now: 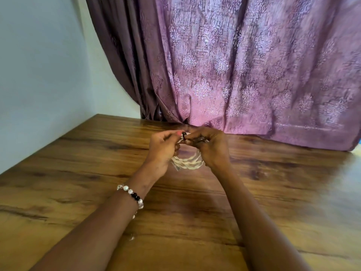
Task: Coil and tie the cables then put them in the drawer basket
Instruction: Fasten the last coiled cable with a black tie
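Head view: both hands meet above the wooden bench [78, 182], its grain glossy and streaky. The left hand [163, 151] and right hand [212, 148] each keep a tight fingertip grip on a white cable [188, 163], looped in a round coil that hangs between them. A small dark tie [184, 134] sits at the top. Behind hangs a purple patterned curtain [244, 65].

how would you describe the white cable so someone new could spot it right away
Start at the wooden table in front of the purple curtain. Above its middle, the left hand and right hand meet. The coiled white cable loops between them, the only pale bundle there.
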Tool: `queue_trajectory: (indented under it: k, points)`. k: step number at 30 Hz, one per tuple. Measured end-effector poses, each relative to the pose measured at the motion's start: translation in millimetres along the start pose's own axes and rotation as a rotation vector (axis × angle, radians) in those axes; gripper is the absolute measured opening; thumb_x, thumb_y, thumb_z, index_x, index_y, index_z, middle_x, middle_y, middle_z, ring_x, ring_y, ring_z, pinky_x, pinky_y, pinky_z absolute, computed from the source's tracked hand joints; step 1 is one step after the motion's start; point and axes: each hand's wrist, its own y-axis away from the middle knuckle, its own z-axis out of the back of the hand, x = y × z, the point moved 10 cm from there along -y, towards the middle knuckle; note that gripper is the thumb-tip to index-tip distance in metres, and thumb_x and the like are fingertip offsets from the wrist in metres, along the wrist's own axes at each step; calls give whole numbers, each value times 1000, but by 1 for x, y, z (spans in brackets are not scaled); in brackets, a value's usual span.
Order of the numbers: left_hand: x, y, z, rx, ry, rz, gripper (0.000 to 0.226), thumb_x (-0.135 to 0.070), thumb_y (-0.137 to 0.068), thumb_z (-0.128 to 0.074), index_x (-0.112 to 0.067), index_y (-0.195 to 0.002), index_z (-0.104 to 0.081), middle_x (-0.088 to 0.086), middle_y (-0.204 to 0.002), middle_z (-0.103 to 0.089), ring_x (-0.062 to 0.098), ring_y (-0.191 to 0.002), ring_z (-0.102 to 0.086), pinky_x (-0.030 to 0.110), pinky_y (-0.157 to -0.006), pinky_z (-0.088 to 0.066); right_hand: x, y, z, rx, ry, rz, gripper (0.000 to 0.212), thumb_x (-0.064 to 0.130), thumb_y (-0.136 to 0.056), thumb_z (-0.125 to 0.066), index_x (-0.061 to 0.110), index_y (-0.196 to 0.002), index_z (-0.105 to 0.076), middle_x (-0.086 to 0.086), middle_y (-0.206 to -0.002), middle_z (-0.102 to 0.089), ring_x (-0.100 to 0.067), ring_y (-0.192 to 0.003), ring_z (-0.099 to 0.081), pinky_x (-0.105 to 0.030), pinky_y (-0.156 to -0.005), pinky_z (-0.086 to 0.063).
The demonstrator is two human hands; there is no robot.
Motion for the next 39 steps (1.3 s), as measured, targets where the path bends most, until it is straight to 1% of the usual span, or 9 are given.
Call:
queue_trajectory:
  k: [3,6,8,11,14,19,29,35,39]
  points:
    - [4,0,1,16,7,66,13,-9,-90,-62,0,-94,-70,2,-57,-65,0,-35,-46,12,-34,-33,-5,0,-6,32,-138,-26,19,-23,-58,-66,-9,-71,-70,-2,-68,-65,-20,-66,-64,-28,-63,-56]
    - [4,4,-3,66,58,117,14,-8,-83,-70,4,-90,-70,6,-57,-68,5,-38,-56,13,-35,-40,1,2,-7,86,164,74,23,-28,-65,-64,-8,-74,-72,2,-76,-64,-3,-67,-62,-16,-64,-52]
    - [8,5,-2,77,80,142,9,-4,-78,-73,2,-83,-72,15,-68,-72,19,-54,-65,30,-54,-58,1,4,-15,147,384,128,25,-16,-64,-74,6,-75,-76,11,-83,-61,-5,-77,-60,-17,-72,-50]
    - [5,3,5,66,-52,90,7,-5,-75,-77,-1,-79,-74,25,-85,-71,31,-76,-65,51,-81,-53,-6,5,-23,235,421,62,22,-8,-62,-81,7,-77,-77,14,-86,-61,-15,-85,-60,-30,-79,-53]
    - [-10,-1,9,63,-158,-21,4,-7,-75,-77,-10,-76,-75,10,-74,-73,23,-68,-66,47,-76,-56,-13,11,-21,320,201,-68,24,-9,-68,-76,10,-82,-77,2,-93,-72,-20,-90,-67,-32,-83,-55]
    - [-23,-5,6,174,-314,-199,11,-9,-78,-76,-19,-78,-72,7,-79,-73,16,-70,-66,39,-74,-55,-40,18,-6,202,-314,-455,14,11,-92,-57,4,-103,-63,-17,-93,-69,-30,-75,-65,-37,-67,-56]
    - [-27,15,-35,443,-696,-443,21,-23,-80,-75,-15,-98,-69,3,-87,-71,10,-77,-62,34,-75,-51,-59,35,-14,264,-298,-729,38,17,-103,-35,-6,-87,-61,-16,-56,-61,-19,-44,-59,-25,-42,-51]
    - [-43,33,-48,439,-849,-707,24,-16,-81,-73,-4,-102,-70,8,-93,-69,11,-82,-58,5,-71,-36,-61,50,-13,308,-382,-907,34,3,-96,-29,-6,-90,-62,-16,-60,-66,-19,-48,-63,-23,-47,-54]
    - [-47,35,-50,433,-874,-769,25,-19,-82,-71,-3,-100,-70,10,-92,-70,13,-81,-60,7,-70,-37,-59,51,-5,230,-417,-928,29,3,-97,-34,-6,-91,-61,-20,-66,-68,-22,-50,-66,-26,-48,-56]
